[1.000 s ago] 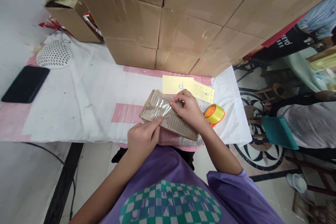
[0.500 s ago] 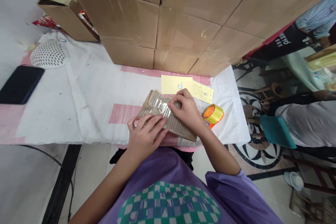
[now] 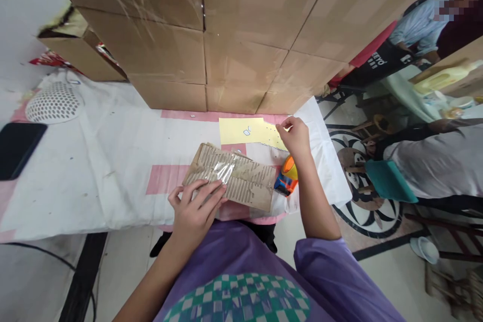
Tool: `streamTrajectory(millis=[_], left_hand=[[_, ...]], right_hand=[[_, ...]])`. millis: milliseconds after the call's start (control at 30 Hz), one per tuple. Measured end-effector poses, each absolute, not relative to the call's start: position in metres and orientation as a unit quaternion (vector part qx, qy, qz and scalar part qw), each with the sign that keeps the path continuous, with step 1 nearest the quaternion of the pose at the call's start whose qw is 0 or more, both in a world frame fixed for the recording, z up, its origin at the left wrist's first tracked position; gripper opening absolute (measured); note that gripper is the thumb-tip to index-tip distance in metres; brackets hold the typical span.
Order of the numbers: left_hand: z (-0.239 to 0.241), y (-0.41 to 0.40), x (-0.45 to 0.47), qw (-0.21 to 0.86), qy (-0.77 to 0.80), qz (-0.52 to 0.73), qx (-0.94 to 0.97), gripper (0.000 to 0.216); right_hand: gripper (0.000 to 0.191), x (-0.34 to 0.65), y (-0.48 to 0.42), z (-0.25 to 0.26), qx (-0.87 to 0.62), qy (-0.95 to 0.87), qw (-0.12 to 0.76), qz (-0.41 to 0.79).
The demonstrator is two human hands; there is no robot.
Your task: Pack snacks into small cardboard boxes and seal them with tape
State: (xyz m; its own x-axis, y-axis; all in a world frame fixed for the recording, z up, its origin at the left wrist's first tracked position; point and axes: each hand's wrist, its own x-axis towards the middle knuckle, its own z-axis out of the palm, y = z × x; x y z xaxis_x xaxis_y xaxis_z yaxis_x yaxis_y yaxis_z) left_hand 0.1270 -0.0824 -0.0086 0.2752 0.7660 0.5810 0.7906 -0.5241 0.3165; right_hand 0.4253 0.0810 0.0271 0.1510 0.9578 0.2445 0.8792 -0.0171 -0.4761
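Note:
A brown corrugated cardboard piece (image 3: pixel 245 181) lies on the table's front edge, with a shiny strip of clear tape (image 3: pixel 219 167) across its left part. My left hand (image 3: pixel 196 206) rests flat on its near left corner, fingers spread. My right hand (image 3: pixel 296 137) is farther back at the right end of a yellow sheet (image 3: pixel 241 131), thumb and fingers pinched at the sheet's edge. An orange tape dispenser (image 3: pixel 286 177) sits just right of the cardboard, partly hidden by my right forearm.
Stacked cardboard boxes (image 3: pixel 211 35) wall off the back of the white and pink cloth-covered table (image 3: pixel 94 161). A white perforated object (image 3: pixel 53 103) and a dark tablet (image 3: pixel 17 148) lie at the far left. Other people (image 3: pixel 426 156) sit to the right.
My right hand left the taped cardboard and moved back and right to the yellow sheet. My left hand's fingers spread out flat on the cardboard. The view tilted upward slightly.

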Motion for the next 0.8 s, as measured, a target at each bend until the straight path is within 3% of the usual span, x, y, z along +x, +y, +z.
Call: streamTrajectory(millis=[167,333,467,700,800], left_hand=[[-0.011,-0.087,0.130,0.019,-0.500,-0.370,-0.783,0.023],[-0.013,-0.084,0.133,0.027,-0.501,-0.368,-0.783,0.024],[-0.015,-0.084,0.131,0.037,-0.492,-0.362,-0.791,0.026],[-0.012,-0.084,0.133,0.027,-0.505,-0.368,-0.780,0.025],[-0.014,-0.085,0.133,0.028,-0.506,-0.368,-0.780,0.025]], right_hand=[[0.020,0.444,0.120,0.006,-0.676,-0.715,0.100,0.148],[0.034,0.407,0.145,-0.026,-0.579,-0.792,0.047,0.188],[0.024,0.391,0.153,-0.042,-0.555,-0.810,0.012,0.189],[0.016,0.392,0.154,-0.036,-0.552,-0.811,0.047,0.188],[0.015,0.402,0.143,-0.014,-0.557,-0.787,0.149,0.220]])
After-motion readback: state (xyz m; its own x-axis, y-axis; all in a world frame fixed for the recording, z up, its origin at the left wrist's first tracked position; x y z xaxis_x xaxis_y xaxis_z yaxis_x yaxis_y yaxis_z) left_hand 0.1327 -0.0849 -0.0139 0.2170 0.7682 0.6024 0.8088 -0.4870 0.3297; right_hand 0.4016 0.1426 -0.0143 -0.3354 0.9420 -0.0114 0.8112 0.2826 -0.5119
